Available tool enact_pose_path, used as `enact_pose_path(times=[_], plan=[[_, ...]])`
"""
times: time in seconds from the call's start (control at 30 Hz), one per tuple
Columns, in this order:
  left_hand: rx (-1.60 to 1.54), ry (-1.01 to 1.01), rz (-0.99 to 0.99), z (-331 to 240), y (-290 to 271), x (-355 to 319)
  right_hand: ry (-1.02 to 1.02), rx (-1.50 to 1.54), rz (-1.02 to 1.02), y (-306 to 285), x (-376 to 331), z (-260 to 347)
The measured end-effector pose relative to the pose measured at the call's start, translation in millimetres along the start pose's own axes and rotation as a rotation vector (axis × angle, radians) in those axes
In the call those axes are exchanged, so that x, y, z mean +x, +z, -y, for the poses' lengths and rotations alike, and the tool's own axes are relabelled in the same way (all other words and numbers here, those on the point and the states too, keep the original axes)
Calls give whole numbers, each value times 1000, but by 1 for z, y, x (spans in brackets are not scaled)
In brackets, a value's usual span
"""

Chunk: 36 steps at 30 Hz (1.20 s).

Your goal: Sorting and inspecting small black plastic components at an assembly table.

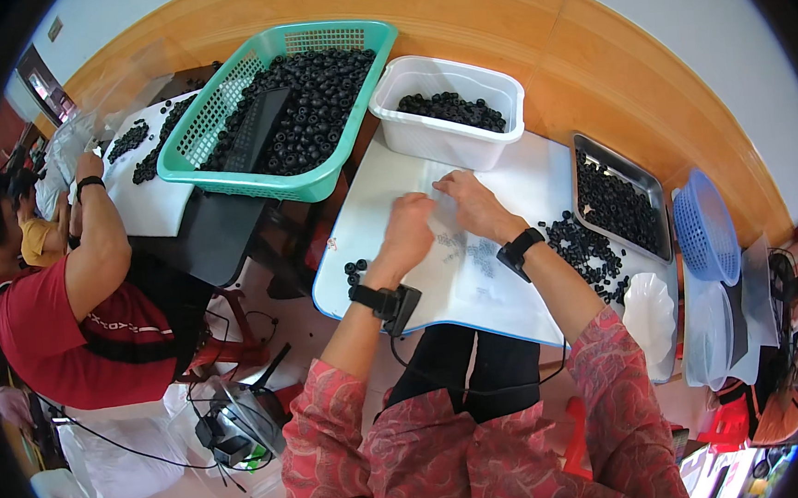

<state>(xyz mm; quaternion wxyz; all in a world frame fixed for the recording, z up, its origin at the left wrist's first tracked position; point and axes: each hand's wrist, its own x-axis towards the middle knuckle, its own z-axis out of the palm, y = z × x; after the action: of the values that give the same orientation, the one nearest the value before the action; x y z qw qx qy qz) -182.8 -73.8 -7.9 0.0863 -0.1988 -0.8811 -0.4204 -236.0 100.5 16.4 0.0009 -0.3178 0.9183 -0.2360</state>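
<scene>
My left hand and my right hand are close together over the white tabletop. Both have their fingers closed at the upper end of a clear plastic bag with grey print, which lies toward me on the table. The fingertips are partly hidden, and the bag's edge is hard to see. A few small black ring-like parts lie left of my left wrist. Many more loose black parts are spread to the right of my right wrist.
A white tub of black parts stands behind my hands. Back left is a green basket heaped with them; at right, a metal tray holds more. Beyond it are a blue basket and white dish. A co-worker sits left.
</scene>
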Motion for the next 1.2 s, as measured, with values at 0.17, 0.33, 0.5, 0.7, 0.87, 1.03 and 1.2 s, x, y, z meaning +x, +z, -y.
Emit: enact_pose_path(times=[0.17,0.33,0.5,0.7,0.87,1.03,1.2], plan=[[280,-251,-66,-4,-23,-11,-53,-24,-81,5,-3,-1],[337,-312,47,-24,-29,-28,-145,-35,65,1,-10,17],[300,-358,79,-33,-27,-26,-142,31,213,-13,-13,20],[174,-287,15,-40,3,-27,-3,-188,219,-24,-28,31],[163,-296,32,-48,11,-27,43,-306,265,-26,-38,43],[132,-286,-59,-48,24,-24,19,-191,278,-23,-34,42],[146,-307,-42,-58,25,-19,55,-147,235,-17,-32,32]])
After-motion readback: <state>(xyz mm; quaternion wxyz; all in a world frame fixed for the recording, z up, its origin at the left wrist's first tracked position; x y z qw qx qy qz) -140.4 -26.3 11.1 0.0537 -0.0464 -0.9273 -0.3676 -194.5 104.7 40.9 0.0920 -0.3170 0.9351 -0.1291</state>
